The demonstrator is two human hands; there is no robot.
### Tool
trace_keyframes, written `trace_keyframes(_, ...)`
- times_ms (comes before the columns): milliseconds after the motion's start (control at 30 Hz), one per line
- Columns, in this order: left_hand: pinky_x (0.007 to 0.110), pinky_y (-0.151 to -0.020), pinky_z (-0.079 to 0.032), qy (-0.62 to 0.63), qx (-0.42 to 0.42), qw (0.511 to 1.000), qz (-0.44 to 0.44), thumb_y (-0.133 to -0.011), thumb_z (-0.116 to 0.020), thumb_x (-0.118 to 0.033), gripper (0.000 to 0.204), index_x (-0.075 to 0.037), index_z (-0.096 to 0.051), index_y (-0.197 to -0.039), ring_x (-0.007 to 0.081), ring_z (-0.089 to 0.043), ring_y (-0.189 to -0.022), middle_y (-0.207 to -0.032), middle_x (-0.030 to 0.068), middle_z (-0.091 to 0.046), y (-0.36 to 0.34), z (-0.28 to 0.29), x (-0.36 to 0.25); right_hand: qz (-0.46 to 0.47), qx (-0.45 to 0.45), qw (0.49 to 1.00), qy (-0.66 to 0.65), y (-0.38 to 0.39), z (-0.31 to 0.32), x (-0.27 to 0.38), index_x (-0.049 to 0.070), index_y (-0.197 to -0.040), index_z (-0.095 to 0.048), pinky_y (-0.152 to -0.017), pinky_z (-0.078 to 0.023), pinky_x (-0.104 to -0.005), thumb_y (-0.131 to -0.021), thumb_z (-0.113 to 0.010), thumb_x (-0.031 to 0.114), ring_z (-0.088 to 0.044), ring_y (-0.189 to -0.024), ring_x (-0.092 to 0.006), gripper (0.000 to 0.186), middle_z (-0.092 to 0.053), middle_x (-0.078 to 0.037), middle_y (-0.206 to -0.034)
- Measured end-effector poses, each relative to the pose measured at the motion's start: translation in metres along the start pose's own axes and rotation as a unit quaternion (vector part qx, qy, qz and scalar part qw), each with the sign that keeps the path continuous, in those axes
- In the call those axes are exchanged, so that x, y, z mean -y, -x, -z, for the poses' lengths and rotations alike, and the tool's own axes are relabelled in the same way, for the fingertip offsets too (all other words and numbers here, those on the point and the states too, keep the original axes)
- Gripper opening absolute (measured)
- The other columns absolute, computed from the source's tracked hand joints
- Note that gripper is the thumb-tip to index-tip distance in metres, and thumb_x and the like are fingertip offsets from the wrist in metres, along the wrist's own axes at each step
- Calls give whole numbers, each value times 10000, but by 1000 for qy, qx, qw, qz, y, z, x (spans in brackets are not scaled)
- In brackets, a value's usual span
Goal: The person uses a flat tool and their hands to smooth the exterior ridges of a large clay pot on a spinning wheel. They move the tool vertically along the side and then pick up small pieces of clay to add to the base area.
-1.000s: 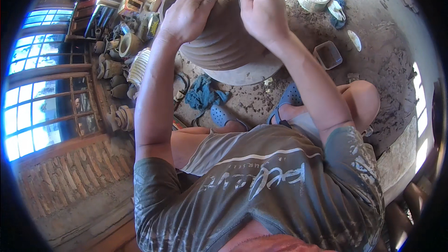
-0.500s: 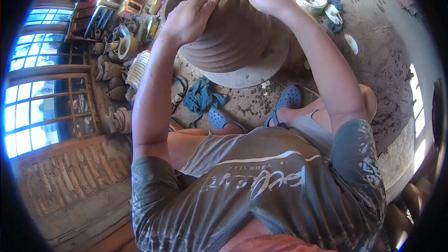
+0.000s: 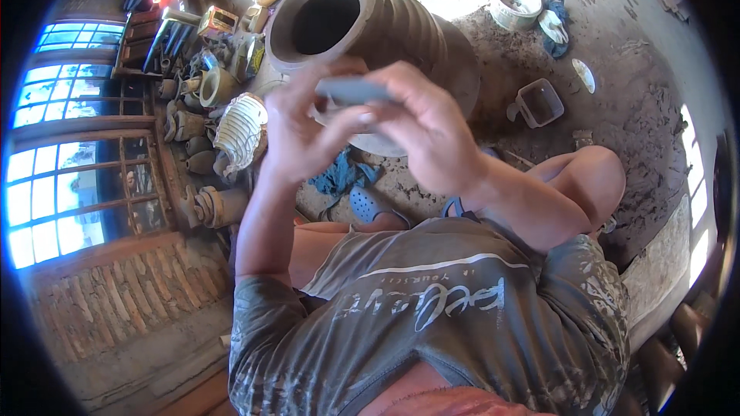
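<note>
A wide-rimmed ribbed clay pot (image 3: 401,23) stands on a round turntable (image 3: 378,146), its dark mouth uncovered. Below the mouth, my right hand (image 3: 428,131) is closed on a flat grey tool (image 3: 351,91). My left hand (image 3: 301,131) meets it from the left, thumb reaching across beneath the tool; motion smears its fingers, so I cannot tell whether they grip it too.
Several pots (image 3: 216,88) and a white ridged object (image 3: 239,131) crowd the left, beside paned windows (image 3: 65,200). A white bucket (image 3: 515,4), plastic container (image 3: 539,104) and clay scraps lie to the right. A blue cloth (image 3: 339,177) lies near my sandals (image 3: 370,208).
Both hands have left the pot's rim and come down toward me, meeting in front of the pot. The grey tool came down with my right hand, and the pot's mouth is now uncovered.
</note>
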State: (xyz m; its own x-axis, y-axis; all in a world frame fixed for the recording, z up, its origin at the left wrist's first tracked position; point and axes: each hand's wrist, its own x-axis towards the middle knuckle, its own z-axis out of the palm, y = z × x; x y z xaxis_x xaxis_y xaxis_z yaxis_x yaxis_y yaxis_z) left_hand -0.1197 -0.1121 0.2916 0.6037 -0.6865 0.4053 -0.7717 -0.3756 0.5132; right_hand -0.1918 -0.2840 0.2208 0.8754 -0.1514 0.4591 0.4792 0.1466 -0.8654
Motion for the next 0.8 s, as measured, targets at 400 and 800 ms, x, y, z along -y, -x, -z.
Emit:
trace_keyframes(400,365,-679,-583,-32,146,987,-65,-807,-920,-359,462,-9,-772,-1070,268,-736,-749,-835,129,-743,6,14,-24,-236,-99,940,-225,-76,79,-16,-20,-1295,-613,-680,-592,-339,-1025,-614,233,-706,-736,-195,370,-691,-101,-866)
trace_keyframes(800,447,-827,-600,-281,71,957,10,-890,-790,-442,563,-46,-715,-1283,354,-762,-882,-934,174,-778,-40,-4,48,-262,223,934,-96,-64,92,-13,-83,-1434,-580,-560,-555,-268,-839,-567,59,-635,-634,-125,611,-685,-128,-886)
